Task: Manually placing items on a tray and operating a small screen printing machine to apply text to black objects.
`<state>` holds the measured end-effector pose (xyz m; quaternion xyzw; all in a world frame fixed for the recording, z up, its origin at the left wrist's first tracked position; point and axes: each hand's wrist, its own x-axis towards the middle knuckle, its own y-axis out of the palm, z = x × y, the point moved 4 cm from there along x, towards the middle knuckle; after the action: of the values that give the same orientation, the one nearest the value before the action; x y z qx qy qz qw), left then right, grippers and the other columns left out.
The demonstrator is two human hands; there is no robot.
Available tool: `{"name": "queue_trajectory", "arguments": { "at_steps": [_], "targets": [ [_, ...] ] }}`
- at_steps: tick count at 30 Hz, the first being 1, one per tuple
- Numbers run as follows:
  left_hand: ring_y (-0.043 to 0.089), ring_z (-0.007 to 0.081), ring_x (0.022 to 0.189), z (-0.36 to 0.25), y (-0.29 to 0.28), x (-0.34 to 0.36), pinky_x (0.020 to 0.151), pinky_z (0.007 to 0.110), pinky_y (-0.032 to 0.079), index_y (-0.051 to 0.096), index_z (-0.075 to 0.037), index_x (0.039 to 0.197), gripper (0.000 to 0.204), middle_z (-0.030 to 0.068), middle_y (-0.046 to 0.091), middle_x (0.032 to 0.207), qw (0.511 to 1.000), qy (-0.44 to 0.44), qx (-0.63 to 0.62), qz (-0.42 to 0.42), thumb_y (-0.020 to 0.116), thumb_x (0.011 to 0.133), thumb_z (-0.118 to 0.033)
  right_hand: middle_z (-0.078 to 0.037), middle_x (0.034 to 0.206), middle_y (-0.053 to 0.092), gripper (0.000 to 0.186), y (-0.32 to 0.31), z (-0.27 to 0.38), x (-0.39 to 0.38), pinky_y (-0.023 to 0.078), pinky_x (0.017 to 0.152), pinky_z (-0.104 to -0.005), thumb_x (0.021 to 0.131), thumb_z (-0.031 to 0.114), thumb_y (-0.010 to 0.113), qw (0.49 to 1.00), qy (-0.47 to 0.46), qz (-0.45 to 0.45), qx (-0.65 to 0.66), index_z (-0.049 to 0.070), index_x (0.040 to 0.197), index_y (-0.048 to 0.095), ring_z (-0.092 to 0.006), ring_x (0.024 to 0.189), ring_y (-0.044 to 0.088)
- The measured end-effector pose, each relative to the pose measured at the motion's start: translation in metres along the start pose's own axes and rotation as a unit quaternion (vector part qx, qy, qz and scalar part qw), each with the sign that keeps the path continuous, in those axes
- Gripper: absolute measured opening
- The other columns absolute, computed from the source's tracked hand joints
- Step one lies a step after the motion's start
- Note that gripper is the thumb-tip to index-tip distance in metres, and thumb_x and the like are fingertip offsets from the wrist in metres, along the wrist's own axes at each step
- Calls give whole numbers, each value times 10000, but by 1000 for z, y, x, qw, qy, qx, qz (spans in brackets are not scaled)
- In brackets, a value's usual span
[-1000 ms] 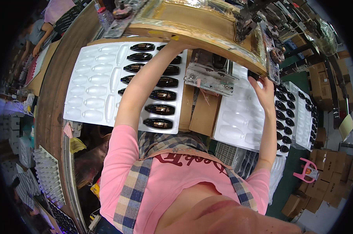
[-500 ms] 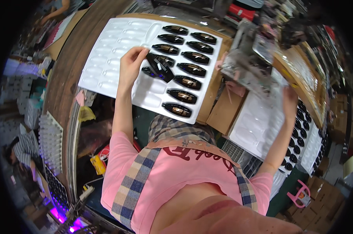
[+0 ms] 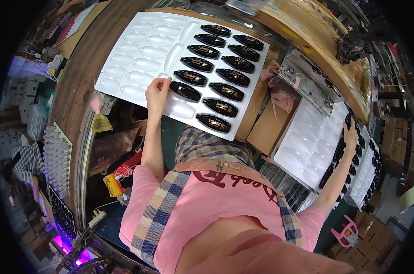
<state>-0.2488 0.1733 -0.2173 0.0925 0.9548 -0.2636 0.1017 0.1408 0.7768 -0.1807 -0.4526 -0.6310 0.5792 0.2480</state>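
My left hand [image 3: 158,95] has its fingertips pinched at the left end of a glossy black oval piece [image 3: 185,92], which lies at a recess of a white moulded tray [image 3: 133,37]. Two columns of similar black pieces with gold print fill the tray's right side. One recess [image 3: 179,109] nearest me on the left column is bare. Far to the right, my right hand [image 3: 351,134] reaches over a second white tray. Its fingers are closed at the end of a plain black oval piece [image 3: 348,120], partly hidden by the hand.
Between the trays stand a metal fixture [image 3: 307,77], a cardboard box [image 3: 272,123] and crumpled pink cloth [image 3: 281,100]. A long wooden frame [image 3: 303,34] spans behind them. Empty white recesses [image 3: 303,132] show beside the right-hand black pieces. Another person [image 3: 26,162] sits at far left.
The black piece my left hand held tilted above the tray now lies down in line with its column. My right hand has moved from beside the fixture outward to the right-hand black pieces.
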Motion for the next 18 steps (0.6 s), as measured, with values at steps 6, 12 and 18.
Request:
{"name": "queue_trajectory", "arguments": {
  "at_steps": [6, 12, 18],
  "targets": [
    [529, 244, 550, -20, -7, 3, 533, 330, 413, 561, 7, 764, 318, 119, 548, 623, 966, 35, 256, 18, 618, 758, -307, -198, 1036, 551, 484, 3, -10, -9, 439, 755, -370, 808, 358, 513, 989, -7, -74, 125, 174, 1239, 395, -315, 894, 559],
    [526, 215, 582, -80, 14, 6, 537, 307, 408, 551, 4, 824, 198, 102, 541, 658, 966, 200, 160, -33, 613, 767, -175, -66, 957, 552, 335, -50, 32, -52, 427, 540, -211, 870, 264, 473, 887, 7, -82, 454, 156, 1187, 482, -103, 676, 515],
    [550, 267, 857, -219, 133, 8, 730, 318, 429, 587, -17, 912, 184, 127, 595, 879, 864, 474, -38, 167, 549, 800, -157, -81, 869, 589, 328, -95, 109, -98, 446, 624, -245, 836, 153, 546, 815, -101, -29, 570, -30, 1101, 483, -116, 704, 555]
  ]
}}
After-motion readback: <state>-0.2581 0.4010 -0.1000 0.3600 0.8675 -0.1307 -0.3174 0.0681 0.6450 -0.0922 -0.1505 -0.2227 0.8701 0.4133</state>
